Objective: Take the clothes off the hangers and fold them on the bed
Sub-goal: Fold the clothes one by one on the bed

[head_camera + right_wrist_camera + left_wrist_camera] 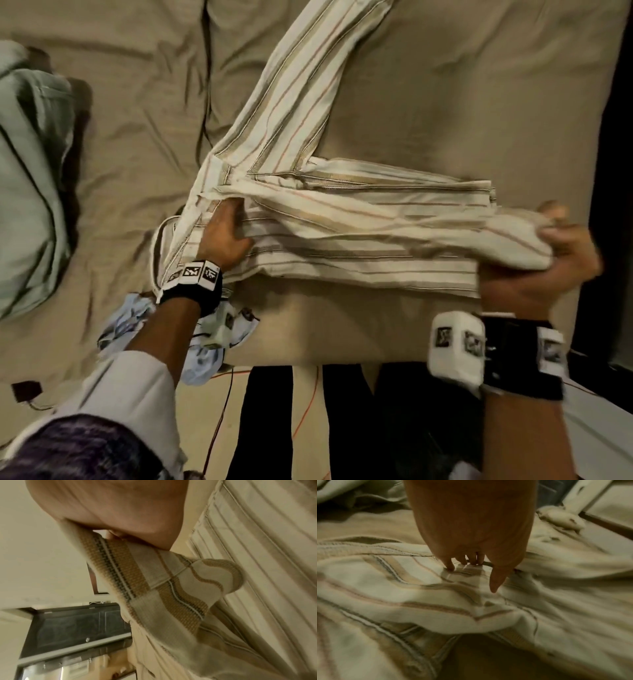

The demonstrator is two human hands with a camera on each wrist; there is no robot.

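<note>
Right hand (534,270) first, nearest my lens; its fingers are bunched tight round the cuff end of the striped trousers (342,233), lifting that end off the bed (445,102) so I can carry it across; left hand (224,233) lies on the waistband end, fingers (450,566) spread and pressing to pin it as my anchor; near leg runs left to right along the bed's edge, waist left, hem right; far leg angles away up the bed; mint garment (30,192) lies far left.
</note>
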